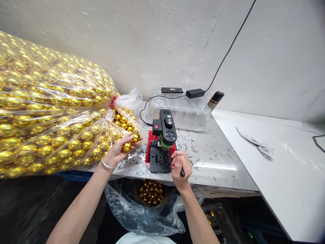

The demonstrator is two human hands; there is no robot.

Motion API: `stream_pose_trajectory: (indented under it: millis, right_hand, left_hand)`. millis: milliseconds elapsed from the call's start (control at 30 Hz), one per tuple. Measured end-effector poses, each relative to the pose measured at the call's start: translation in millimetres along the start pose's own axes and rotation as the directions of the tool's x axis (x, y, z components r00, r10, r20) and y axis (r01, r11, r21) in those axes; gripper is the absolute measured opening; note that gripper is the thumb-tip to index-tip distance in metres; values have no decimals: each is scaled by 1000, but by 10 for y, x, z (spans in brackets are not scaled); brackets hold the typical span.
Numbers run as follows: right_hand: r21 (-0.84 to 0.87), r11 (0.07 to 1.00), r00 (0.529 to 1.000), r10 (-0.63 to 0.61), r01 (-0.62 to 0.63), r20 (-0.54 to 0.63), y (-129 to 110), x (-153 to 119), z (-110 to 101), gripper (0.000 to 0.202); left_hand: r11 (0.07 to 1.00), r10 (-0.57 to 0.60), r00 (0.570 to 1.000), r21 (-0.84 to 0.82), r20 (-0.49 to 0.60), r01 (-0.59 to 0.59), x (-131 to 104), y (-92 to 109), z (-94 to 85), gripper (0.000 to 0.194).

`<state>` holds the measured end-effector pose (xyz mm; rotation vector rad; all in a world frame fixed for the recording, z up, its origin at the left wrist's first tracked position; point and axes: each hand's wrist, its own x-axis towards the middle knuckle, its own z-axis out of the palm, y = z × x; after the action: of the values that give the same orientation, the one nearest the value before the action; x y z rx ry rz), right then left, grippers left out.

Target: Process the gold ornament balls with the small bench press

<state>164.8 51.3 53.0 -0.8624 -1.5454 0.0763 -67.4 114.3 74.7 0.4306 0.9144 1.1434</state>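
L hand (117, 151) gripping gold balls (127, 146) nr machine. R hand (181, 165) wrapped round lever (182, 173) of blk benchtop machine (169, 130); red mat (147, 156) under.

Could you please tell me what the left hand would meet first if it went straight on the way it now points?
Most likely the left hand, holding gold balls, would meet the black device on its red-switch side, though depth and height are hard to judge.
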Motion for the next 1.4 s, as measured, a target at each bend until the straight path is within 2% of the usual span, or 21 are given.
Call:
stream_pose_trajectory:
  millis: [133, 233, 300, 367, 533, 800, 933, 1033, 1100, 1167, 1267, 1333, 1400]
  right_hand:
    - [-12, 1000, 1000, 1, -1, 14, -11, 12, -9, 28]
    - [-9, 1000, 1000, 1, 0, 14, -9, 8, -6, 28]
    - [-2, 1000, 1000, 2, -2, 14, -3, 1, -2, 28]
    - [4, 1000, 1000, 3, -3, 14, 2, -5, 2, 28]
    - [2, 1000, 1000, 4, -4, 13, -3, -6, 0, 29]
    - [-6, 1000, 1000, 14, -14, 6, -10, -11, 0, 29]
    - [-2, 1000, 1000, 26, -26, 9, -11, -10, 3, 30]
    - [1, 1000, 1000, 16, -16, 7, -14, -5, 1, 30]
    - [3, 1000, 1000, 7, -7, 8, -14, -3, 0, 30]
    - [-1, 1000, 1000, 6, -6, 13, -12, -4, -3, 29]
    - [-10, 1000, 1000, 8, -8, 15, -4, -15, -5, 29]
    - [-11, 1000, 1000, 9, -9, 16, 1, -25, -6, 28]
    - [-8, 1000, 1000, 9, -9, 19, 5, -31, -7, 27]
  left_hand:
    - [981, -163, 983, -96, 80, 170, -123, -378, 57, 35]
    - [931, -293, 955, -216, 43, 295, -115, -611, 102, 32]
    - [895, -350, 937, -301, -12, 330, -97, -725, 126, 28]
    - [871, -363, 931, -365, -30, 328, -86, -800, 136, 25]
    - [895, -263, 962, -352, 79, 274, -94, -848, 104, 28]
    - [974, -158, 987, -156, 42, 162, -134, -837, 110, 49]
    - [985, -156, 985, -62, 75, 161, -127, -869, 135, 44]
    - [995, -81, 997, 53, 20, 80, -85, -926, 175, 33]
    - [986, -9, 999, 169, -37, 15, -43, -979, 208, 32]
    - [950, 69, 996, 310, -56, -48, 9, -1042, 237, 36]
    - [853, 184, 983, 493, 22, -171, 88, -1133, 266, 39]
    - [744, 243, 966, 623, 84, -241, 121, -1166, 285, 39]
    - [571, 282, 953, 779, 111, -260, 126, -1168, 314, 39]
